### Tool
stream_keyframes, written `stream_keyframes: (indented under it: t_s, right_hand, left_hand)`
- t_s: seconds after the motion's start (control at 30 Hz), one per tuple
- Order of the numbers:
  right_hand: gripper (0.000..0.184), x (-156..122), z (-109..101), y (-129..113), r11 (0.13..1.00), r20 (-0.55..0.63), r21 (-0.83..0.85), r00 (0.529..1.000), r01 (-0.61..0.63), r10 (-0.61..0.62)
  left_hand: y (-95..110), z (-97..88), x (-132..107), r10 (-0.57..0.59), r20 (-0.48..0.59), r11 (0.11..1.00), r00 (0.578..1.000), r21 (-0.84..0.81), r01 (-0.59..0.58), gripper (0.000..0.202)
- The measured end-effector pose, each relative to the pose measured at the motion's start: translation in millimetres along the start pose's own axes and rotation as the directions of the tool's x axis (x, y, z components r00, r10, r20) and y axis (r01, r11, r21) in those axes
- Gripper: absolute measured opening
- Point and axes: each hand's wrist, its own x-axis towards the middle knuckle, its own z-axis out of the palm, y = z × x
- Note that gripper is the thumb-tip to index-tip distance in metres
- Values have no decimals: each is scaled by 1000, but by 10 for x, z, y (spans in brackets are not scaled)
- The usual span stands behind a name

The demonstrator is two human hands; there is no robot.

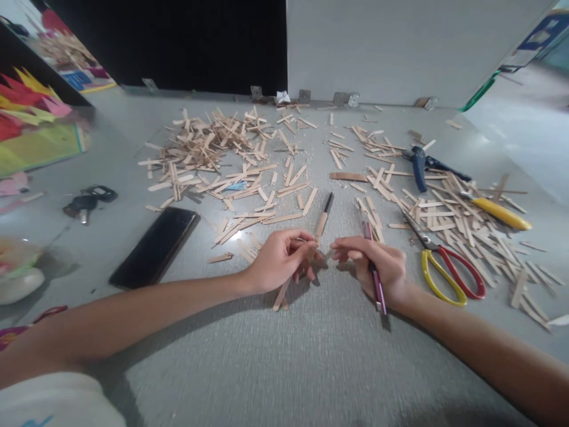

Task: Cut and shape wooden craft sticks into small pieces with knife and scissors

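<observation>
My left hand is closed in a pinch around a thin wooden craft stick, whose lower end shows beneath the fingers. Just beyond those fingertips is a slim piece, wood-coloured with a dark pointed tip; whether the hand touches it I cannot tell. My right hand grips a slim purple pen-like tool, which slants across the palm with its metallic end toward me. The right fingertips point at the left hand, a small gap apart. Loose craft sticks lie beyond both hands.
Scissors with yellow and red handles, dark-blue-handled pliers and a yellow-handled tool lie among sticks at right. A phone and keys are at left. A large stick heap sits before an upright panel.
</observation>
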Motion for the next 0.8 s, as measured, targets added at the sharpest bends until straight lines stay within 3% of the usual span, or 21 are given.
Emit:
stream_keyframes:
  t_s: [0.17, 0.33, 0.47, 0.63, 0.8]
  right_hand:
    - [22, 28, 151, -77, 997, -28, -6, 997, 75, -75]
    - [16, 37, 184, -76, 999, -34, -32, 999, -39, 38]
    - [20, 28, 181, -68, 1000, -31, -22, 1000, 6, -7]
    - [24, 7, 197, -61, 999, -39, -41, 999, -35, 33]
    - [28, -14, 209, -41, 998, -45, -60, 999, -16, 13]
  left_hand:
    - [-26, 51, -42, 66, 3, 997, 998, 40, -67, 32]
    - [-41, 76, -51, 80, -28, 992, 996, 99, -77, 31]
    - [-53, 86, -61, 91, -44, 988, 995, 126, -85, 31]
    - [-52, 88, -72, 115, -40, 975, 992, 196, -105, 31]
    - [-56, 86, -86, 208, -31, 937, 978, 292, -190, 24]
